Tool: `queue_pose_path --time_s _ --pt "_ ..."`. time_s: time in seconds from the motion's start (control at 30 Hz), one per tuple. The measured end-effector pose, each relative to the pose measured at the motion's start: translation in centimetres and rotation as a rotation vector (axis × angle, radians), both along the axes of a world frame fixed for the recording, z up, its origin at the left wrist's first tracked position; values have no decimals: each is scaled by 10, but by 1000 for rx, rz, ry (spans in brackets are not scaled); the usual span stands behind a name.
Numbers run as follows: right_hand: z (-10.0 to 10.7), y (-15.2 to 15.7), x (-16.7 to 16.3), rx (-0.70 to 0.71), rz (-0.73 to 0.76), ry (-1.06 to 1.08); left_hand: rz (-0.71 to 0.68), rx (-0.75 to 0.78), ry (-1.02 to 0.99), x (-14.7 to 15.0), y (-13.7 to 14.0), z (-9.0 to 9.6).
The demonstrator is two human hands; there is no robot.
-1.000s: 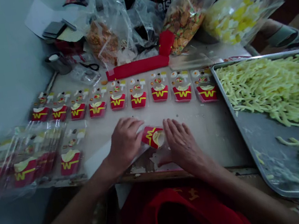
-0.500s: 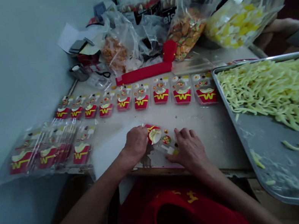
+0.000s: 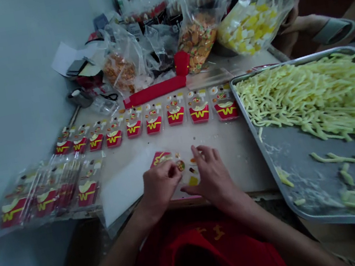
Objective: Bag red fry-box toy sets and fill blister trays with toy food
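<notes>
Worktable (image 3: pixel 238 163), light-topped, with a metal tray (image 3: pixel 308 174) at right bearing a heap of pale yellow strips (image 3: pixel 311 95). Across the table runs a row of nine clear packets (image 3: pixel 175 116), each showing a red carton marked "W". Behind stands a clear bag of yellow and white pieces (image 3: pixel 249 31). Right hand (image 3: pixel 214 172): thumb and fingers spread. Left hand (image 3: pixel 160 182): fingers curled toward the thumb; whether it pinches film cannot be told. Between them, flat on the table, a red carton packet (image 3: pixel 159 158), partly covered by the left hand; beside its carton, a small round piece (image 3: pixel 180 165).
</notes>
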State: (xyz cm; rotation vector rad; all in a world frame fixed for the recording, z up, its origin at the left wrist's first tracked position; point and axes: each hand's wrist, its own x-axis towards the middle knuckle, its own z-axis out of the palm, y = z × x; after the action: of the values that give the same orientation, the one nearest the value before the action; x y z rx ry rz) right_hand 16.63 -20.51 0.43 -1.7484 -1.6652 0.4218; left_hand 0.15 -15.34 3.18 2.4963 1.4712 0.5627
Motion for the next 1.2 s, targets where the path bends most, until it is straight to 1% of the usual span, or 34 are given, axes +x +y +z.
queue_pose_path --time_s 0.03,0.07,0.1,0.17,0.2,0.23,0.27,0.33,0.37,0.43,0.5,0.57,0.63,0.67,0.73,0.8,0.83,0.87,0.93,1.0,1.03,1.07,1.1,1.17,1.2 --pt "-5 0 6 -41 -43 203 73 -27 -57 -3 4 -1" --pt "-10 0 11 -129 -62 435 122 -49 -101 -6 8 -2" --pt "-15 -1 16 -250 -47 674 141 -65 -133 -9 12 -3" --pt "-22 -1 21 -472 50 1079 117 -65 -168 -10 18 -4" --pt "-24 -1 20 -533 84 1209 98 -49 -178 -8 19 -4" --pt "-25 1 17 -552 82 1285 83 -31 -188 -5 17 -4" --pt "-26 3 13 -542 49 1314 71 -13 -198 0 14 -4" --pt "-26 9 1 -514 -19 1296 44 -14 -210 10 3 -3" --pt "-26 12 -5 -509 -28 1277 30 -35 -213 15 -4 -2" --pt "-24 16 -12 -505 20 1241 -13 -104 -225 18 -15 2" --pt "-20 19 -11 -531 114 1184 -82 -153 -246 8 -19 11" --pt "-15 24 -4 -593 202 1111 -183 -108 -191 -17 -13 23" --pt "-10 37 0 -681 313 1090 -269 -9 -20 -54 -2 38" --pt "-6 47 -2 -731 385 1092 -293 29 72 -75 4 45" --pt "4 70 -21 -804 534 1111 -277 14 191 -116 15 57" --pt "16 96 -57 -815 641 1108 -170 -59 197 -155 25 62" --pt "22 110 -78 -778 652 1098 -92 -94 182 -174 29 62" --pt "28 123 -100 -717 635 1076 -2 -114 164 -191 35 59" --pt "34 146 -139 -530 525 1023 220 -116 143 -225 48 49" --pt "34 161 -162 -367 431 938 463 -120 169 -253 61 32" --pt "31 164 -165 -325 416 881 568 -122 195 -264 67 23" --pt "27 164 -162 -309 413 820 640 -117 226 -273 71 14" --pt "23 161 -155 -308 404 762 677 -94 255 -277 74 7" --pt "15 150 -127 -316 336 670 674 19 293 -276 73 -3" --pt "12 142 -110 -310 267 631 656 93 299 -269 70 -5"
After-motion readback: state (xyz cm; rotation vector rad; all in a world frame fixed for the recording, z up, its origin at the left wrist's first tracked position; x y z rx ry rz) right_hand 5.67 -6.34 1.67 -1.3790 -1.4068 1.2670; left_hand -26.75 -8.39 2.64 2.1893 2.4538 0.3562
